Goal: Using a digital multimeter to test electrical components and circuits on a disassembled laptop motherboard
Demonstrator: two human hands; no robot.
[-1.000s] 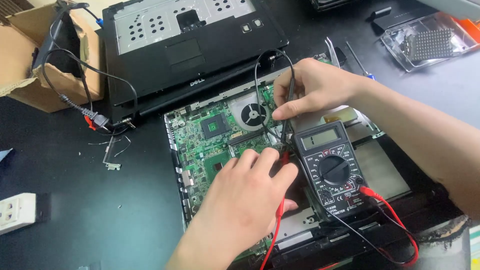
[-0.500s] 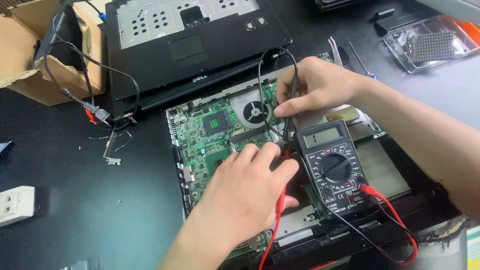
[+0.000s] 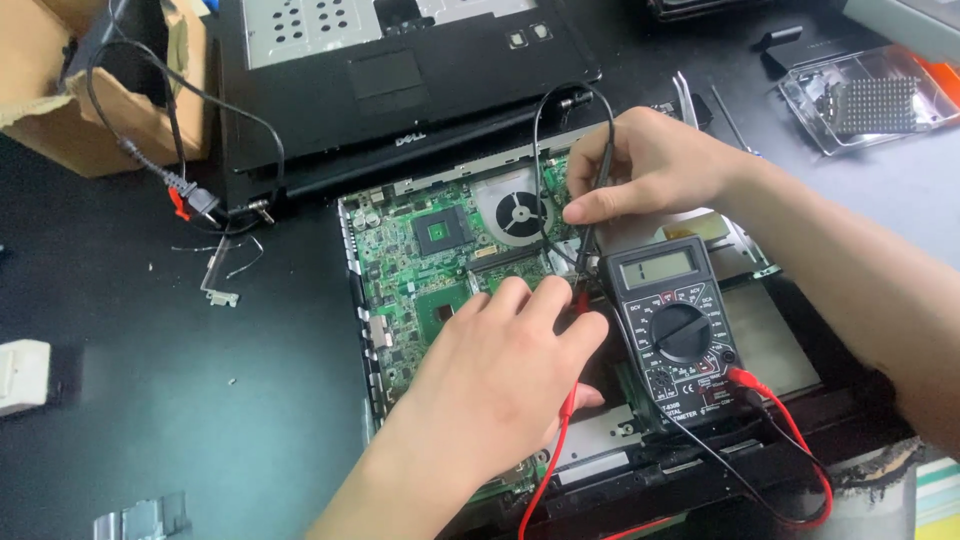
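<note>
Probes down on the green laptop motherboard (image 3: 420, 270), which sits in the opened black chassis at the centre of the frame. Right hand (image 3: 650, 165), coming in from the right edge, pinches the thin black test probe (image 3: 592, 215) between thumb and forefinger, fingers closed tight on it, tip angled down at the board just right of the round silver cooling fan (image 3: 520, 212). Left hand (image 3: 500, 385) reaches up from the bottom edge and lies over the lower part of the board, fingers curled around the red test probe (image 3: 578, 300) (only its red tip peeks out past the fingertips, so how firm that hold is I cannot tell). Red lead (image 3: 545, 470) trails down from under that hand.

Just right of the left hand, a black handheld multimeter with a grey display and round dial (image 3: 675, 330) rests on the chassis, red and black leads plugged in at its lower right. Above, a black laptop lid panel (image 3: 400, 80) lies flat. Upper left, a brown cardboard box (image 3: 50, 90) with a black power cable (image 3: 180, 185) looping out. Upper right, a clear plastic tray (image 3: 860, 100).
</note>
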